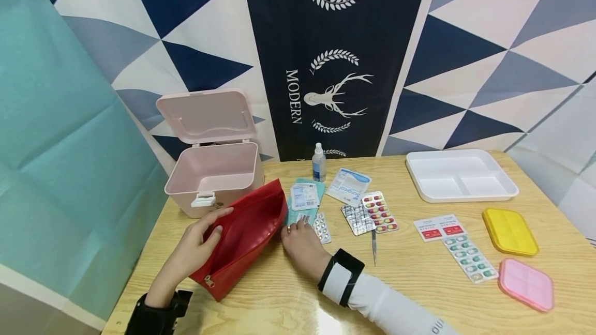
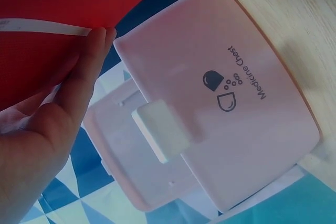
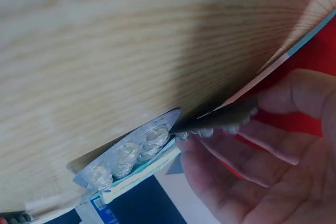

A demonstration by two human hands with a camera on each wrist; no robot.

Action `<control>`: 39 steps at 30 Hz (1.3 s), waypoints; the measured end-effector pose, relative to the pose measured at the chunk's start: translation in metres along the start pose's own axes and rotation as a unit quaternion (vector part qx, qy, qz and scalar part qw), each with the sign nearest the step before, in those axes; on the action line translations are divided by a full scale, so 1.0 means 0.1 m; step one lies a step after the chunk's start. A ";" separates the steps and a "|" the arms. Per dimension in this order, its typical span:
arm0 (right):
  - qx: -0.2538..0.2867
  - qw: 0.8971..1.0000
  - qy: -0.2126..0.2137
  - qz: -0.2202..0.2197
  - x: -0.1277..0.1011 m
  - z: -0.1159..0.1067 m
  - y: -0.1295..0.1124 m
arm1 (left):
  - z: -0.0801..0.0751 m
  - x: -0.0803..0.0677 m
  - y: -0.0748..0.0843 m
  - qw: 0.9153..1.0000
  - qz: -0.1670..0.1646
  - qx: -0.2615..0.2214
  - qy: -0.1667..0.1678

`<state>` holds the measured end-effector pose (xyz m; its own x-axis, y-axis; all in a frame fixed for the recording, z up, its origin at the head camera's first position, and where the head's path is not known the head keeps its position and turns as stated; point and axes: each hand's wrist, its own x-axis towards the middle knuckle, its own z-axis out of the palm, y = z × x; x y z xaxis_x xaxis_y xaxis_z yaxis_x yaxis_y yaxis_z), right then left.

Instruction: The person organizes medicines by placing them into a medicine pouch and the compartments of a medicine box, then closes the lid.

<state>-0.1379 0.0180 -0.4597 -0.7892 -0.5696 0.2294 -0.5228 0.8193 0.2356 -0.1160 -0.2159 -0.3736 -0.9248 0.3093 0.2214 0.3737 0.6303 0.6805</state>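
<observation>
A red zip pouch (image 1: 249, 224) stands with its mouth spread wide. My left hand (image 1: 193, 247) grips the pouch's left edge, thumb at the rim. To the right of the pouch, my right hand (image 1: 304, 249) reaches down to the table and pinches a small blister pack (image 3: 223, 120) between thumb and fingers. Beside those fingers lies another blister pack (image 1: 322, 228) with clear bubbles. Just beyond are teal packets and a white-and-blue packet (image 1: 304, 196). Behind the pouch, a pink medicine chest (image 2: 178, 61) has its lid up.
A spray bottle (image 1: 318, 163) stands at the back. A surgical packet (image 1: 349, 186), a red-and-yellow capsule blister (image 1: 380, 212), and tweezers (image 1: 374, 247) lie mid-table. On the right are a white divided tray (image 1: 440, 198), green capsules (image 1: 470, 258), a yellow case (image 1: 510, 231) and a pink case (image 1: 526, 284).
</observation>
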 end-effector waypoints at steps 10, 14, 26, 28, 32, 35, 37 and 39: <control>0.009 1.000 0.020 0.008 0.00 -0.02 0.06 | 0.00 0.00 0.01 1.000 0.012 0.004 -0.002; 0.044 0.999 0.015 0.012 -0.02 -0.07 0.11 | 0.00 0.00 0.01 1.000 0.008 -0.003 -0.005; 0.059 0.997 0.036 0.039 -0.11 -0.32 0.30 | 0.00 0.01 0.01 1.000 0.008 -0.001 -0.004; 0.063 0.996 0.045 0.044 -0.13 -0.37 0.34 | 0.00 0.01 0.01 1.000 0.008 -0.001 -0.004; 0.065 0.993 0.082 0.051 -0.14 -0.47 0.41 | 0.00 0.00 0.01 1.000 0.008 0.000 -0.004; 0.063 0.991 0.109 0.052 -0.13 -0.55 0.44 | 0.00 0.00 0.01 1.000 0.009 0.002 -0.001; 0.065 0.989 0.120 0.051 -0.13 -0.60 0.45 | 0.00 0.00 0.02 1.000 0.008 0.002 -0.002; 0.067 0.988 0.128 0.048 -0.12 -0.66 0.45 | 0.00 0.00 0.02 1.000 0.007 0.000 -0.003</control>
<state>-0.1310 0.0573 -0.3893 -0.7395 -0.4722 0.4797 -0.5006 0.8622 0.0770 -0.1152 -0.2149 -0.3725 -0.9195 0.3213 0.2265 0.3857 0.6256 0.6781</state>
